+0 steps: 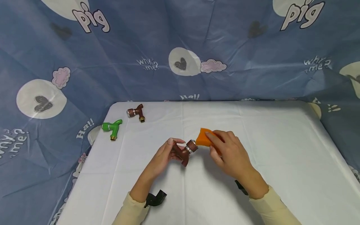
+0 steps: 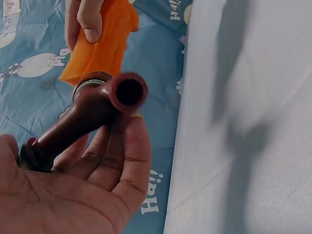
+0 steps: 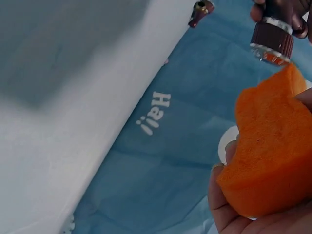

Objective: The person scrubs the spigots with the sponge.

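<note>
Near the middle of the table, my left hand [image 1: 166, 153] grips a dark brown faucet [image 1: 181, 153] with a ribbed knob and silver rings. Its round open spout faces the camera in the left wrist view, and my fingers curl under its body. My right hand [image 1: 232, 153] pinches an orange sponge [image 1: 204, 137] between thumb and fingers. One corner of the sponge [image 3: 273, 146] is at the end of the faucet's knob [image 3: 272, 43]; whether they touch I cannot tell. Part of the sponge is hidden behind my right fingers.
At the table's far left lie a green faucet [image 1: 113, 128] and another brown faucet [image 1: 137, 113], each with a brass threaded end. A white cloth [image 1: 267, 150] covers the table. Behind it hangs a blue printed curtain [image 1: 242, 84]. Black wrist devices [image 1: 156, 198] are strapped at both sleeves.
</note>
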The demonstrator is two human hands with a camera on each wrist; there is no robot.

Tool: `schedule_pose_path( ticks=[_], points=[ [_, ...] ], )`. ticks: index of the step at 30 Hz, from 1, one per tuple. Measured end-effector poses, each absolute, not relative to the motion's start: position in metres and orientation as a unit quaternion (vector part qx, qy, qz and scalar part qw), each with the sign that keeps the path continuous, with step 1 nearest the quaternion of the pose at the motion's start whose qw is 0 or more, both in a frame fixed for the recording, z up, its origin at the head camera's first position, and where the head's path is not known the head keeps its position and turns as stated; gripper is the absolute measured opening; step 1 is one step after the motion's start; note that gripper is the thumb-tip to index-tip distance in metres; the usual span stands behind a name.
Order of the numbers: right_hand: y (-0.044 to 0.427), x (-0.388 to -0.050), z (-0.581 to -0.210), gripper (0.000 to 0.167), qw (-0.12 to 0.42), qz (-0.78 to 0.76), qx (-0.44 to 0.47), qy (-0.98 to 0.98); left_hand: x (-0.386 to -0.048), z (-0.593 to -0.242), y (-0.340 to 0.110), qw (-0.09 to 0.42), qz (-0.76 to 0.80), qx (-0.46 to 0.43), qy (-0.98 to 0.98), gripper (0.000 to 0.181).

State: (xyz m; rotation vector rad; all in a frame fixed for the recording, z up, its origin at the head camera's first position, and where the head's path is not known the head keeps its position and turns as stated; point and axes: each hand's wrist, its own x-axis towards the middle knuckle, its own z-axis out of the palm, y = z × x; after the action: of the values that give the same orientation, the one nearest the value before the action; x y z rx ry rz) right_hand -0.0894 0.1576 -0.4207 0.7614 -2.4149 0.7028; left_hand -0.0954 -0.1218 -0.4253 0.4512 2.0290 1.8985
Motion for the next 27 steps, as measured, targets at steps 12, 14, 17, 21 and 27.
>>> schedule_pose_path(
  ticks=[12, 14, 17, 21, 27],
  points=[
    [0.123, -0.067, -0.418, 0.047, 0.289, 0.272, 0.377, -0.837, -0.096, -0.428, -0.115, 0.149, 0.662, 0.086, 0.730, 0.039],
    [0.117, -0.062, -0.426, 0.043, 0.286, 0.268, 0.385, -0.835, -0.096, -0.428, -0.114, 0.140, 0.682, 0.063, 0.715, 0.041],
    [0.117, -0.062, -0.439, 0.041, 0.280, 0.270, 0.375, -0.841, -0.097, -0.428, -0.115, 0.135, 0.719, 0.041, 0.681, 0.041],
    [0.125, -0.065, -0.451, 0.043, 0.264, 0.274, 0.361, -0.852, -0.097, -0.427, -0.120, 0.128, 0.745, 0.029, 0.654, 0.036],
    [0.138, -0.066, -0.456, 0.042, 0.258, 0.293, 0.339, -0.856, -0.098, -0.429, -0.124, 0.121, 0.750, 0.044, 0.648, 0.028]
  ],
)
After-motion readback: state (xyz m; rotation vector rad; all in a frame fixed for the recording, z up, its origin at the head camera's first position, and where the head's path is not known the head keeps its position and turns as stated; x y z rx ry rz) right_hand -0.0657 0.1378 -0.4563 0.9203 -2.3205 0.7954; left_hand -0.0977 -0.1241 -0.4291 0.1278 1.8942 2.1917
